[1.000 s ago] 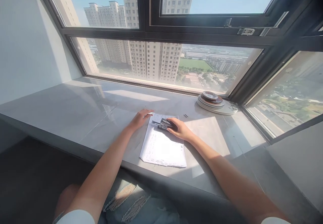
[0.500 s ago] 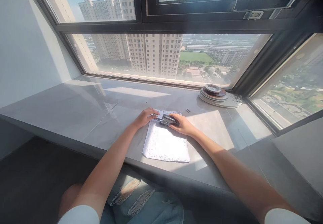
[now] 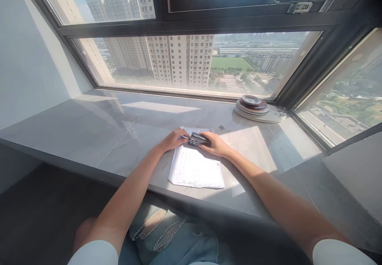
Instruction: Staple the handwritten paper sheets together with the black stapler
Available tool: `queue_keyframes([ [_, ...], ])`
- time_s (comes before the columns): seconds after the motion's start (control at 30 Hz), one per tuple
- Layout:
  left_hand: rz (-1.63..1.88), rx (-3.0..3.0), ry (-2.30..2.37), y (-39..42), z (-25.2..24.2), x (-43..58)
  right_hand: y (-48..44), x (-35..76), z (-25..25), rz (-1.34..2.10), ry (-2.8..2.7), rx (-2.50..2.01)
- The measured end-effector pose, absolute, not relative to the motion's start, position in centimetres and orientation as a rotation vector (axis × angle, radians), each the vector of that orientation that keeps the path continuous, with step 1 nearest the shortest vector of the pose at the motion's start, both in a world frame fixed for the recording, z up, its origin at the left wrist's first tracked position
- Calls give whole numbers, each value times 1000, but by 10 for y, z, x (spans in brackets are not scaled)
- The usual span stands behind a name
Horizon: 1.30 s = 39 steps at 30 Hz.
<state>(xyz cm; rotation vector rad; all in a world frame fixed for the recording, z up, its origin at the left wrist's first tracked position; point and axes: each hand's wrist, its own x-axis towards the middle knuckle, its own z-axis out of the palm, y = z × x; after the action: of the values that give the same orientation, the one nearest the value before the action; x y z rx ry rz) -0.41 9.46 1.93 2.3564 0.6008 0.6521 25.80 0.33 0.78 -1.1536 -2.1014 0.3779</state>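
A black stapler [image 3: 197,137] is in my right hand [image 3: 217,144], whose fingers wrap round its rear end. It is held over the upper part of a white stack of paper [image 3: 197,167], which bears rows of staple-like marks along its edges. My left hand [image 3: 172,139] is closed at the stapler's front end, its fingertips pinching a small, shiny metal piece [image 3: 184,137] too small to make out. Whether this piece is joined to the stapler I cannot tell. Two short dark strips [image 3: 221,127] lie on the ledge just beyond my right hand.
The paper rests on a grey stone window ledge [image 3: 119,137] near its front edge. At the back right stands a stack of plates [image 3: 252,108] against the window frame [image 3: 191,26]. A white wall [image 3: 32,58] bounds the left side. My knees in torn jeans are below the ledge.
My left fingertips and the metal piece have come closer to the stapler's front. The stapler's parts look nearer together than before. The camera view has shifted slightly.
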Motion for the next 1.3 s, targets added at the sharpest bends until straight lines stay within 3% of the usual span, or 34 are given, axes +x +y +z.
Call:
queue_keyframes([
  [1.3,589,2202,774,95,27,-12,5,259,5,341,-2118,-1129],
])
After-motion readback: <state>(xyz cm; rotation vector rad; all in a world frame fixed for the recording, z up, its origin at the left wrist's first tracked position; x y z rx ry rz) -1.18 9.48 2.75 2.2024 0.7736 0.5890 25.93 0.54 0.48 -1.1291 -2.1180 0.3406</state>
